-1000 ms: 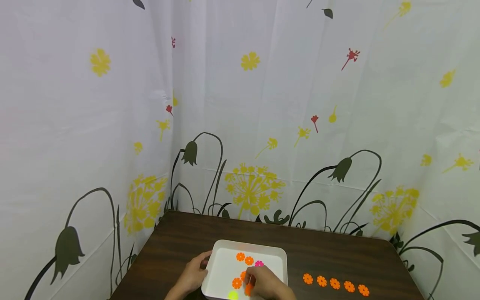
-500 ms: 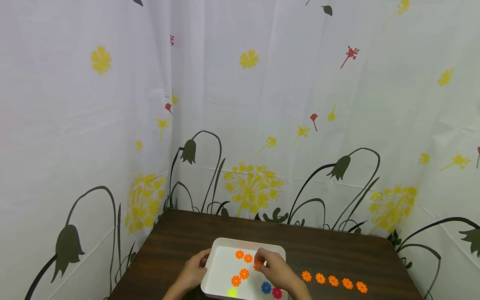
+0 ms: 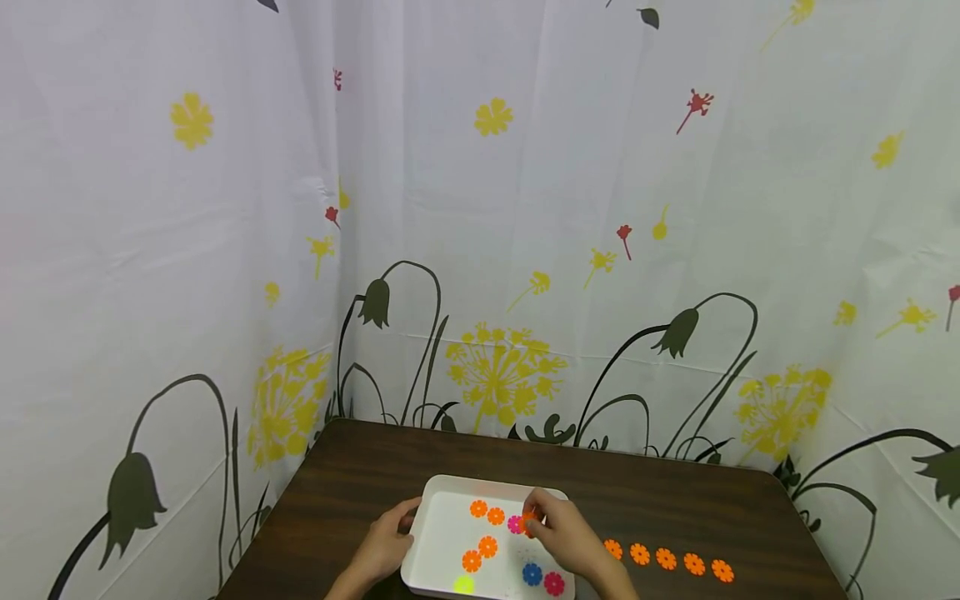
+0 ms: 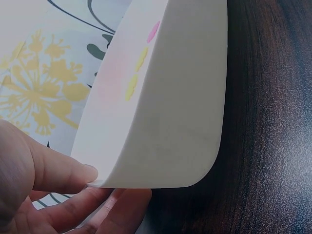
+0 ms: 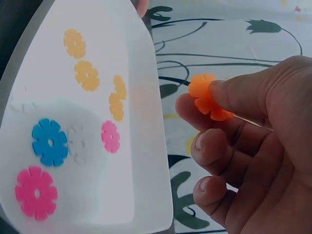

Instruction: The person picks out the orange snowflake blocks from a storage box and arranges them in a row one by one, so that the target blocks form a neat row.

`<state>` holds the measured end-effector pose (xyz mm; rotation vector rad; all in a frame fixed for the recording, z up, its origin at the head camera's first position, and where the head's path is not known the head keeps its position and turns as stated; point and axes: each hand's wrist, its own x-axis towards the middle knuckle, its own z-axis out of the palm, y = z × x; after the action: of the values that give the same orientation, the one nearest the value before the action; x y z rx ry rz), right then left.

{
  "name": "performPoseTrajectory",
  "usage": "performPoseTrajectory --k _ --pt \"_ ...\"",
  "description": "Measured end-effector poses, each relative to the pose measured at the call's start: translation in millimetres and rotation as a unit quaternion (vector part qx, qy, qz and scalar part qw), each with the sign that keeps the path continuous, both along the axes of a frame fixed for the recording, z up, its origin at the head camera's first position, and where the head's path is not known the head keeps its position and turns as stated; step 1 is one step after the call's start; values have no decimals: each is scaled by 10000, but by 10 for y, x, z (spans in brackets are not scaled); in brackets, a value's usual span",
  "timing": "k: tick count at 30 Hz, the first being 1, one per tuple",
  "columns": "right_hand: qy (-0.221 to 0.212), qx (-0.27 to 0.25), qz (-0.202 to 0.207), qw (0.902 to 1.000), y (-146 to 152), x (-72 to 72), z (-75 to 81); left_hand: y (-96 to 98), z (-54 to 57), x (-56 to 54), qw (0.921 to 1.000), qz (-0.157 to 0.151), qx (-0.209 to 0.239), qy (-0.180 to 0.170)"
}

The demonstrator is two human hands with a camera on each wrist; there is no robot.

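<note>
My right hand (image 3: 564, 537) pinches an orange flower-shaped disc (image 5: 201, 91) between thumb and index finger, over the right side of a white tray (image 3: 442, 533). The other fingers of that hand are loosely curled. With my left hand (image 3: 382, 546) I grip the tray's left side, thumb on the rim (image 4: 97, 184) and fingers beneath it. Inside the tray lie several orange discs (image 3: 487, 547), a pink disc (image 3: 514, 524), a blue disc (image 3: 532, 574), a deeper pink disc (image 3: 554, 583) and a yellow-green disc (image 3: 464, 585).
On the dark wooden table (image 3: 360, 467), a row of several orange discs (image 3: 666, 558) lies right of the tray. A white curtain (image 3: 420, 167) with printed flowers hangs behind and to the left of the table.
My right hand has gone from low in the tray toward its upper right with an orange disc, uncovering the blue and deeper pink discs. The left hand stays on the tray.
</note>
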<state>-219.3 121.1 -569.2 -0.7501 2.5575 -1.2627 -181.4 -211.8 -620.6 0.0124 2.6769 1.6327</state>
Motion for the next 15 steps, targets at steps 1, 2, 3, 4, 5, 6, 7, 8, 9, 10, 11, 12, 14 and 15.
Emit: performPoseTrajectory --k 1,2,3,4,5,6,7,8,9,10,11,12,14,15 --pt "50 10 -25 10000 23 2 -8 2 -1 2 10000 -3 9 -5" --pt "76 11 -58 10000 48 6 -15 3 -3 2 10000 4 0 -3" --pt "99 0 -94 9999 74 10 -15 5 -4 4 10000 -5 -3 -4" --pt "131 -26 -115 9998 101 14 -15 6 -4 4 10000 -16 0 -5" --pt "162 -56 -134 9998 128 18 -12 5 -5 4 10000 -22 7 -1" --pt "184 -94 -148 9997 152 21 -6 5 -8 3 10000 -23 11 2" --pt "193 -122 -166 9996 174 24 4 5 -8 2 10000 -23 6 3" --pt "202 -156 -181 9995 193 28 16 5 -11 1 10000 -23 -12 17" --pt "219 -171 -197 9994 210 32 29 4 -15 -1 10000 -33 -17 43" --pt "213 -190 -211 9994 225 35 37 3 -18 -3 10000 -26 -34 50" --pt "193 -192 -238 9993 239 37 41 3 -20 -3 10000 -21 -50 58" --pt "171 -186 -267 9993 252 36 40 3 -23 -5 10000 -22 -68 50" --pt "136 -172 -333 9992 276 33 32 3 -25 -5 10000 -21 -74 40" --pt "114 -174 -363 9991 289 30 24 5 -27 -5 10000 -25 -64 30"
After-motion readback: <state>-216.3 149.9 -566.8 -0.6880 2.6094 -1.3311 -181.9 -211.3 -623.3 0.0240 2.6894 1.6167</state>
